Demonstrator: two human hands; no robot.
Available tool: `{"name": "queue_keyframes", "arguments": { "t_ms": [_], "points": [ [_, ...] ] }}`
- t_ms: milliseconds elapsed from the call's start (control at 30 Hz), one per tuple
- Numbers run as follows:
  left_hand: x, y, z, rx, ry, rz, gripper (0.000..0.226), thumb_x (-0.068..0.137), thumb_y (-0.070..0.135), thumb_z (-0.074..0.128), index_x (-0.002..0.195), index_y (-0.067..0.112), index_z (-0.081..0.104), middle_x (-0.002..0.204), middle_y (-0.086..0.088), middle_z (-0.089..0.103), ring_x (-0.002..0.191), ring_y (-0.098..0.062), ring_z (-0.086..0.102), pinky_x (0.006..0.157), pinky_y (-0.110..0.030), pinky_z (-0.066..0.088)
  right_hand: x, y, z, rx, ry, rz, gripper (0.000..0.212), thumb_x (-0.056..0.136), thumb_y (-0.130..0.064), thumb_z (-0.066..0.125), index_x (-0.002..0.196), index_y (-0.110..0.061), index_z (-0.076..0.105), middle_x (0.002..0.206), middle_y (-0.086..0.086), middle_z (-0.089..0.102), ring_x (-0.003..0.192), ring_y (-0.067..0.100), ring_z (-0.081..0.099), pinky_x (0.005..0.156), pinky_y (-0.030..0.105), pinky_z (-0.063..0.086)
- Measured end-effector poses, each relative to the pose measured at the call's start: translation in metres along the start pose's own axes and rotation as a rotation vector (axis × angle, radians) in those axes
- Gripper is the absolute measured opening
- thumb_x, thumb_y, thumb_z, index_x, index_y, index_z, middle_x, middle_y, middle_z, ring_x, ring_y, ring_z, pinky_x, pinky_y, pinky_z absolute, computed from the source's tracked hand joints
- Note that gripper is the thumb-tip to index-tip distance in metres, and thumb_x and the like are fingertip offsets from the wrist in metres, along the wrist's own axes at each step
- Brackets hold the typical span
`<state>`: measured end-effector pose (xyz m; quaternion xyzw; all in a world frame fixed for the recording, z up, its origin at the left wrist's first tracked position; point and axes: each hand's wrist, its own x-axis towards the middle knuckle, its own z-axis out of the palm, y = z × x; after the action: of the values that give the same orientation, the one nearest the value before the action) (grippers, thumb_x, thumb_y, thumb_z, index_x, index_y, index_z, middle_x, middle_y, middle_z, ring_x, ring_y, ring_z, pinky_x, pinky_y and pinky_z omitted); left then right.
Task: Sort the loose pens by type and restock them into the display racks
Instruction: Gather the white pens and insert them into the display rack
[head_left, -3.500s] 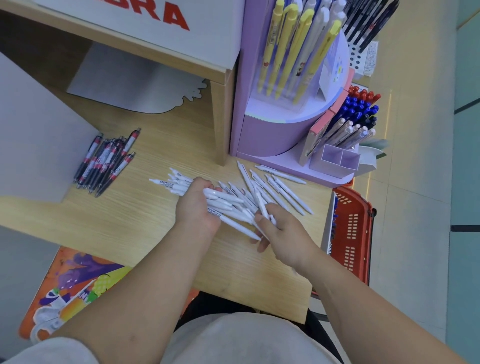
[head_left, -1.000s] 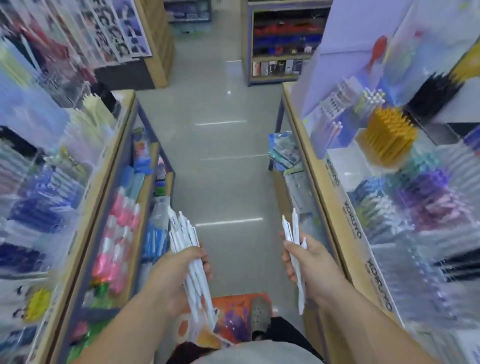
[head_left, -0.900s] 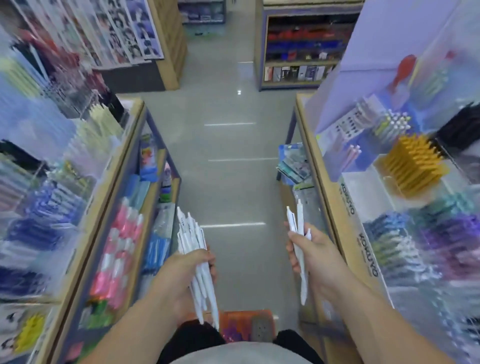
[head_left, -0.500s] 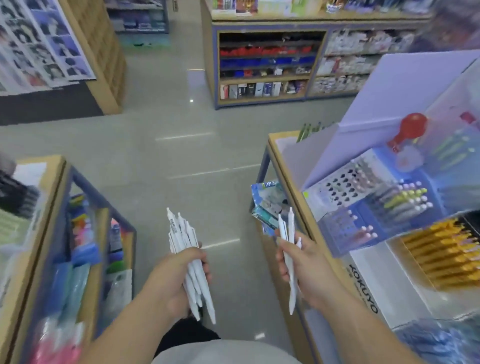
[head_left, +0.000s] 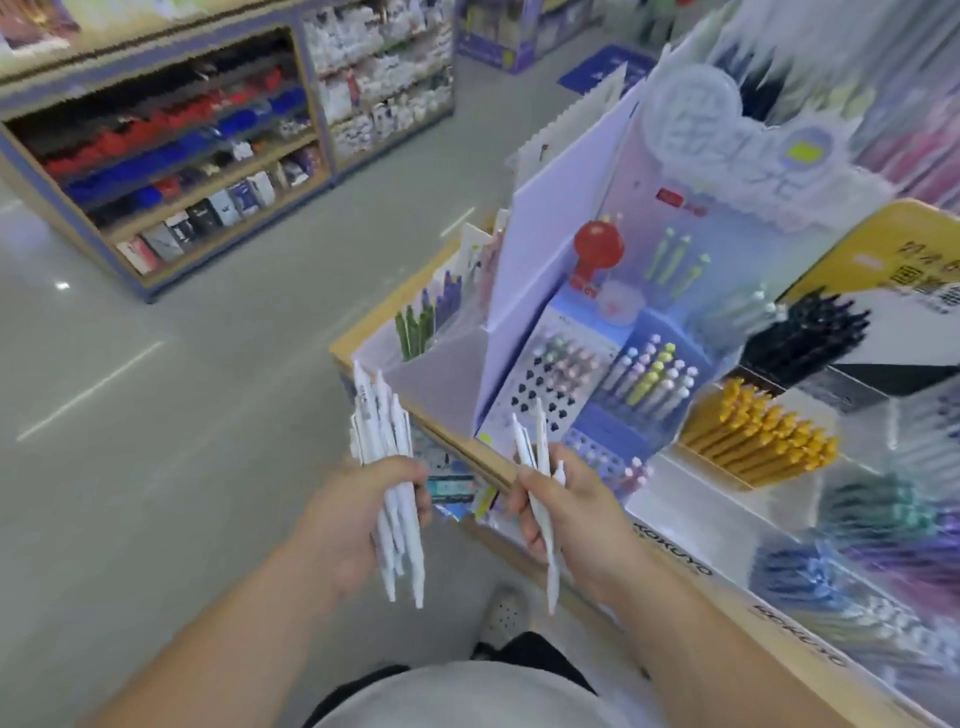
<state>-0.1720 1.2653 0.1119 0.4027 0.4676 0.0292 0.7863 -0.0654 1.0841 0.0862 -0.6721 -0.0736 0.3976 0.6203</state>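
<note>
A grey tiled floor (head_left: 156, 467) fills the left half of the head view, with one long shelving unit (head_left: 171, 156) of red, blue and black stock at its far side. Along the right runs a wood-edged display counter (head_left: 737, 597), crowded with pen racks and blurred toward the right edge. The tallest rack on it is a lavender cardboard display (head_left: 550, 249) with a perforated pen tray at its foot and one red ball-shaped topper (head_left: 597, 244). Beside it are a dense block of yellow pens (head_left: 763, 441) and a cluster of black pens (head_left: 810, 332), both too many to count. A few green pens (head_left: 413, 327) stand in a clear pocket at the counter's near corner. Both forearms reach forward over the aisle, just short of the counter edge. The left hand (head_left: 358, 525) is curled tight round a thick bundle of white pens (head_left: 382, 431), fingers wrapped across the barrels. The pens stand roughly upright and stick out above and below the fist. They overlap too much for an exact count, though at least five tips show. The right hand (head_left: 576, 514) grips a smaller set of white pens (head_left: 537, 441) between its curled fingers and thumb. Three ends show above the fist, two long and one short, and one tip hangs below. This hand is in front of the lavender display's tray, and the two bunches are held apart. One grey perforated shoe (head_left: 501, 616) shows on the floor between the forearms.
</note>
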Motion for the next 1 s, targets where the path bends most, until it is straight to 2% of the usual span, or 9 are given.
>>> {"name": "queue_keyframes", "arguments": {
  "t_ms": [233, 400, 533, 600, 667, 733, 833, 933, 1000],
  "points": [
    [0.021, -0.002, 0.097, 0.262, -0.247, 0.021, 0.026, 0.064, 0.011, 0.081, 0.083, -0.002, 0.069, 0.065, -0.018, 0.058, 0.054, -0.025, 0.056, 0.058, -0.032, 0.05, 0.008, -0.015, -0.045, 0.008, 0.09, -0.078, 0.009, 0.101, -0.028, 0.054, 0.101, -0.023, 0.061, 0.06, 0.009, 0.052, 0.05, 0.018, 0.047, 0.048, 0.029, 0.036],
    [0.034, -0.016, 0.17, 0.248, -0.208, -0.019, 0.06, 0.055, 0.023, 0.085, 0.103, -0.008, 0.066, 0.071, -0.02, 0.066, 0.058, -0.029, 0.063, 0.061, -0.039, 0.054, 0.007, -0.021, -0.095, 0.006, 0.165, -0.119, 0.013, 0.101, -0.03, 0.053, 0.107, -0.03, 0.065, 0.083, 0.037, 0.053, 0.052, 0.023, 0.047, 0.046, 0.029, 0.035],
    [0.041, -0.027, 0.215, 0.297, -0.159, 0.004, 0.012, 0.082, 0.007, 0.077, 0.083, 0.0, 0.068, 0.056, -0.011, 0.064, 0.043, -0.018, 0.063, 0.04, -0.025, 0.048, 0.002, -0.022, -0.128, 0.015, 0.208, -0.135, 0.014, 0.101, -0.033, 0.053, 0.112, -0.036, 0.062, 0.068, 0.028, 0.052, 0.05, 0.026, 0.05, 0.044, 0.028, 0.039],
    [0.042, -0.03, 0.23, 0.321, -0.172, -0.009, 0.007, 0.084, 0.003, 0.073, 0.08, 0.0, 0.068, 0.049, -0.008, 0.063, 0.04, -0.017, 0.062, 0.036, -0.024, 0.047, -0.002, -0.021, -0.136, 0.016, 0.233, -0.136, 0.015, 0.102, -0.033, 0.052, 0.113, -0.037, 0.061, 0.06, 0.012, 0.056, 0.049, 0.025, 0.054, 0.043, 0.029, 0.042],
    [0.045, -0.033, 0.241, 0.35, -0.178, -0.021, 0.009, 0.085, 0.003, 0.072, 0.079, 0.0, 0.068, 0.047, -0.007, 0.062, 0.038, -0.016, 0.061, 0.035, -0.023, 0.046, -0.004, -0.02, -0.145, 0.02, 0.279, -0.132, 0.016, 0.103, -0.031, 0.05, 0.112, -0.037, 0.061, 0.066, 0.009, 0.062, 0.053, 0.027, 0.06, 0.043, 0.03, 0.043],
    [0.051, -0.036, 0.247, 0.385, -0.174, -0.017, 0.01, 0.085, 0.007, 0.074, 0.077, 0.002, 0.069, 0.055, -0.011, 0.065, 0.043, -0.018, 0.063, 0.041, -0.026, 0.051, -0.004, -0.018, -0.155, 0.032, 0.371, -0.109, 0.017, 0.104, -0.03, 0.047, 0.114, -0.034, 0.06, 0.07, 0.008, 0.065, 0.059, 0.029, 0.066, 0.043, 0.031, 0.045],
    [0.06, -0.036, 0.253, 0.409, -0.156, 0.007, 0.011, 0.084, 0.012, 0.075, 0.082, 0.002, 0.069, 0.071, -0.017, 0.067, 0.063, -0.028, 0.067, 0.067, -0.041, 0.057, -0.004, -0.01, -0.168, -0.016, 0.57, -0.091, 0.018, 0.105, -0.033, 0.043, 0.111, -0.031, 0.06, 0.056, -0.006, 0.053, 0.064, 0.031, 0.065, 0.055, 0.037, 0.049],
    [0.065, -0.029, 0.256, 0.413, -0.161, 0.009, 0.01, 0.087, 0.011, 0.072, 0.084, 0.002, 0.07, 0.071, -0.017, 0.068, 0.07, -0.033, 0.066, 0.074, -0.048, 0.056, -0.009, -0.002, -0.179, 0.004, 0.646, -0.063, 0.019, 0.105, -0.031, 0.043, 0.109, -0.025, 0.061, 0.051, -0.005, 0.04, 0.05, 0.017, 0.048, 0.053, 0.027, 0.038],
    [0.069, -0.026, 0.256, 0.418, -0.171, -0.004, 0.01, 0.087, 0.012, 0.072, 0.089, 0.002, 0.071, 0.082, -0.021, 0.072, 0.077, -0.035, 0.069, 0.081, -0.054, 0.057, -0.014, 0.003, -0.185, 0.035, 0.647, -0.05, 0.021, 0.104, -0.026, 0.045, 0.101, -0.023, 0.065, 0.059, 0.002, 0.034, 0.05, 0.015, 0.033, 0.05, 0.025, 0.03]
  ]
}}
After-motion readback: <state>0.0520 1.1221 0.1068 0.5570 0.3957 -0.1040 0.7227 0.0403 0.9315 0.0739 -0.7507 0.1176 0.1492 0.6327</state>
